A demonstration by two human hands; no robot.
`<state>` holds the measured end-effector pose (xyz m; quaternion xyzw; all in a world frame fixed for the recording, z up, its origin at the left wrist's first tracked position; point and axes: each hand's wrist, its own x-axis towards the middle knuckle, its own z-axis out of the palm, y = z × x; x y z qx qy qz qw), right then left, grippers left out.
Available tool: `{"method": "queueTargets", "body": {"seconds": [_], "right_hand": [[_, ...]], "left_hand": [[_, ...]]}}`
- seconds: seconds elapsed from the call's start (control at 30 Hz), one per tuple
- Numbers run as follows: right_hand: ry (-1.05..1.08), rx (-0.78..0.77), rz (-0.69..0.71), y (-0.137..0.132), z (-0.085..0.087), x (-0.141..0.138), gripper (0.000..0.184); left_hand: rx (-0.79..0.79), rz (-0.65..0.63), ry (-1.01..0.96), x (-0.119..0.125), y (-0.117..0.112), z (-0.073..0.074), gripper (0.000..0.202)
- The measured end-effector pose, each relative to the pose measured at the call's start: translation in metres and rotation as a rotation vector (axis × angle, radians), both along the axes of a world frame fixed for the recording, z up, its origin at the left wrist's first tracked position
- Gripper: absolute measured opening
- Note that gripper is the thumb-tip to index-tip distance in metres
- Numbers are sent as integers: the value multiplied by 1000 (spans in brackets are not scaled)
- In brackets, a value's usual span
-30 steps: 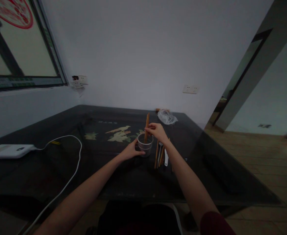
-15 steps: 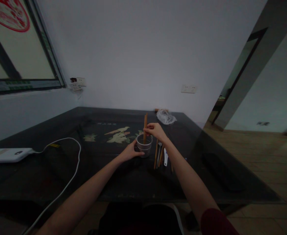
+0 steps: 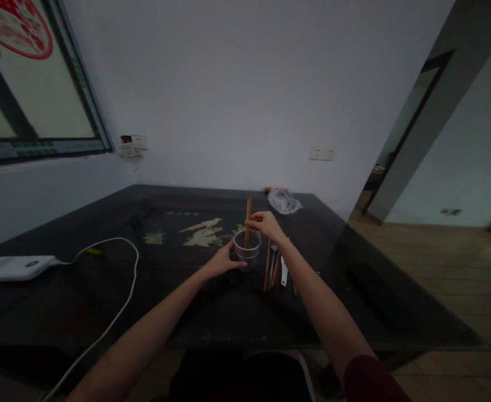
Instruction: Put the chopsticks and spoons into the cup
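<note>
A clear plastic cup [image 3: 247, 252] stands on the dark table [image 3: 81, 301]. My left hand [image 3: 222, 261] wraps its fingers round the cup's left side. My right hand [image 3: 265, 224] pinches a pair of brown wooden chopsticks [image 3: 248, 215] that stand upright with their lower ends inside the cup. Right of the cup, more chopsticks [image 3: 271, 269] lie on the table beside a metal utensil [image 3: 273, 255] and a small white utensil [image 3: 284, 270].
A white device [image 3: 13, 267] with a white cable [image 3: 119, 290] lies at the table's left. A crumpled clear plastic bag [image 3: 284, 201] sits at the far edge by the wall. Wall sockets, a window at left, and a doorway with wooden floor at right.
The chopsticks have gone from leaning slightly to standing more upright in the cup. Both hands keep their places.
</note>
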<state>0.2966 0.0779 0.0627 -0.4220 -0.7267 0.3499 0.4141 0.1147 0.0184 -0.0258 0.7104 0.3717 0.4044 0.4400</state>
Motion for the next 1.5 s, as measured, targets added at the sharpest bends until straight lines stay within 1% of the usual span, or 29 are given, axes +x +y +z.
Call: {"method": "queueTargets", "body": {"seconds": [0.23,0.33,0.47,0.6,0.7,0.97,1.17,1.4,1.5], "right_hand": [[38,-53,32,3,1,1,13],[9,-48,36,5,2,0,12],[-51,-17,-3,9,1,-3,11],[-71,-43,-9,13,0,-4,11],[-55,-70,7,13,2,-4,12],[21,-140,34,15,3,-2,14],[4,-127,49,16,0,-2,14],[32,-139,13,15,-3,-6,10],[9,-111,21,14,-2,-6,10]], "left_hand": [[2,-17,2,-1,-1,1,84],[1,-23,11,-1,0,0,84],[-21,-26,1,-3,3,-4,87],[-10,-2,-8,-3,5,-7,88],[-19,9,-20,-3,4,-6,86],[-61,-22,-37,-2,2,-2,83],[-53,-24,-30,-2,1,0,86],[-19,-13,-7,-3,1,1,82],[-27,-22,-22,-3,1,0,83]]}}
